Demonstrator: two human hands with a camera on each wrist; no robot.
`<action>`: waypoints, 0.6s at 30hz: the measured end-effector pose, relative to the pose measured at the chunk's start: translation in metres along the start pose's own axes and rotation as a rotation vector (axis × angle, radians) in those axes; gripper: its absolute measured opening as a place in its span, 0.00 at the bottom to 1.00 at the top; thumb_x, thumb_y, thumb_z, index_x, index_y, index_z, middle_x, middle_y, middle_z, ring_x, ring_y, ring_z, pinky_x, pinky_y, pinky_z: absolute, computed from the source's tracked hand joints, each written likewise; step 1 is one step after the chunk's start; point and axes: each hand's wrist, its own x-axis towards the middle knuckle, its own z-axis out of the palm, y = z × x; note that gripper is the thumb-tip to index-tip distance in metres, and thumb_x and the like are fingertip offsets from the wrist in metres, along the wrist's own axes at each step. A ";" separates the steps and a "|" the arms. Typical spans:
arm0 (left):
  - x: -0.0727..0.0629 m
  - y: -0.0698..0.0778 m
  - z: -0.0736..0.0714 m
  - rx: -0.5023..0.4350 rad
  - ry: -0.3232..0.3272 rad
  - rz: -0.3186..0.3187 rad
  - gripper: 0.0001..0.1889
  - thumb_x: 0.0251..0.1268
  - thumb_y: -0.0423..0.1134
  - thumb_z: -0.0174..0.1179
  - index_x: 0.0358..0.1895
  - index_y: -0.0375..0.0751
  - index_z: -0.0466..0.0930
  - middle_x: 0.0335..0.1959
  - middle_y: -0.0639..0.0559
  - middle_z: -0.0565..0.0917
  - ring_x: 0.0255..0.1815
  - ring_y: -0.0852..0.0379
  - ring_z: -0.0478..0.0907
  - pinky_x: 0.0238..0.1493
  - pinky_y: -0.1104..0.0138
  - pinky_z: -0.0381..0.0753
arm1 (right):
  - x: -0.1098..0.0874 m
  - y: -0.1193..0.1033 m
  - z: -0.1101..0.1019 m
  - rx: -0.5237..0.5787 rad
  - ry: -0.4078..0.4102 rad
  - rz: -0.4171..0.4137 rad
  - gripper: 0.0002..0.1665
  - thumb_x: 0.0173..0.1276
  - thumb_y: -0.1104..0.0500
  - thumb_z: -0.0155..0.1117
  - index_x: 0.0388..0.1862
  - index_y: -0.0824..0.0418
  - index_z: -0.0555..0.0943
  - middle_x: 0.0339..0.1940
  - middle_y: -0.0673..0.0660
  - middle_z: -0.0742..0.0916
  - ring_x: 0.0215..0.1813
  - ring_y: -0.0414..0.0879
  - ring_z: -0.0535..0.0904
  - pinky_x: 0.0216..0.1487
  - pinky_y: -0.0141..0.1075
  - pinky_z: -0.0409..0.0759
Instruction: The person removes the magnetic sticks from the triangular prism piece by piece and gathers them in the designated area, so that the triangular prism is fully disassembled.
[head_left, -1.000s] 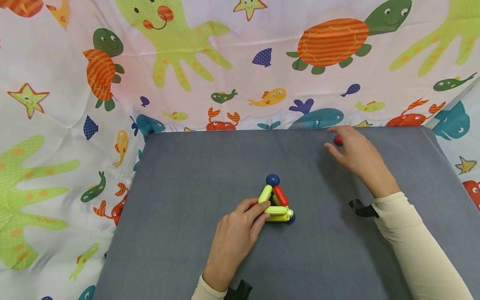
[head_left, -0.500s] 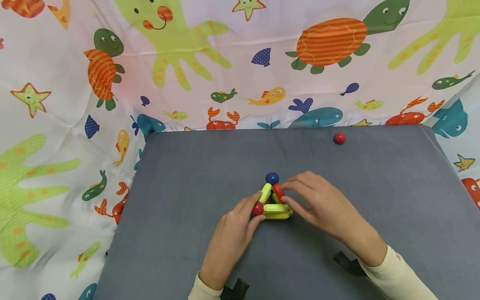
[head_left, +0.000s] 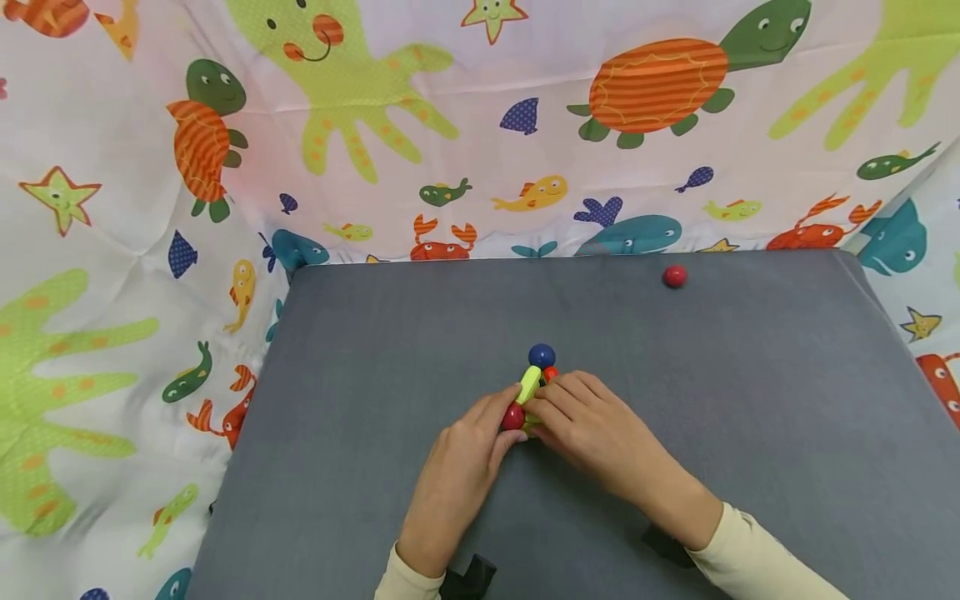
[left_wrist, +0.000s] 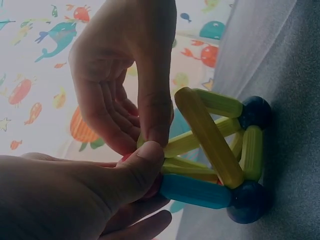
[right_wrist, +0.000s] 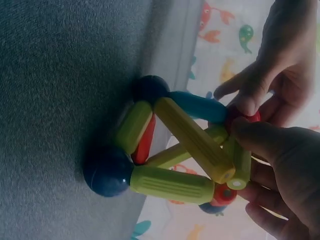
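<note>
A small frame of magnetic rods and balls stands on the grey table. At its upper left corner, my left hand pinches a red ball. My right hand holds a yellow-green rod beside that ball, between thumb and fingers. A blue rod runs from the held red ball down to a dark blue ball on the table. A yellow rod slants up with its upper end showing no ball. Another blue ball shows at the far corner. Both hands hide part of the frame.
A loose red ball lies near the far edge of the grey tabletop. White cloth printed with sea animals hangs behind the table and along its left side.
My right hand has come from beside the loose red ball back to the frame, leaving that ball on the table, and now holds a rod. My left hand stays at the red corner ball.
</note>
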 end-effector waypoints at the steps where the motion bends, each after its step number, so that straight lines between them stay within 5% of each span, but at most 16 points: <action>1: 0.000 0.000 0.000 0.001 -0.002 0.000 0.29 0.73 0.44 0.68 0.74 0.47 0.76 0.59 0.51 0.85 0.49 0.56 0.88 0.46 0.62 0.89 | 0.001 -0.001 0.000 -0.020 0.001 -0.002 0.23 0.63 0.57 0.83 0.54 0.60 0.85 0.47 0.54 0.88 0.53 0.51 0.81 0.64 0.44 0.79; 18: 0.000 0.000 0.002 0.030 0.003 0.005 0.29 0.71 0.44 0.70 0.73 0.48 0.76 0.58 0.52 0.86 0.48 0.57 0.88 0.47 0.61 0.89 | 0.002 -0.006 0.005 -0.116 -0.001 -0.007 0.18 0.66 0.57 0.79 0.50 0.62 0.85 0.44 0.55 0.87 0.51 0.52 0.80 0.63 0.44 0.79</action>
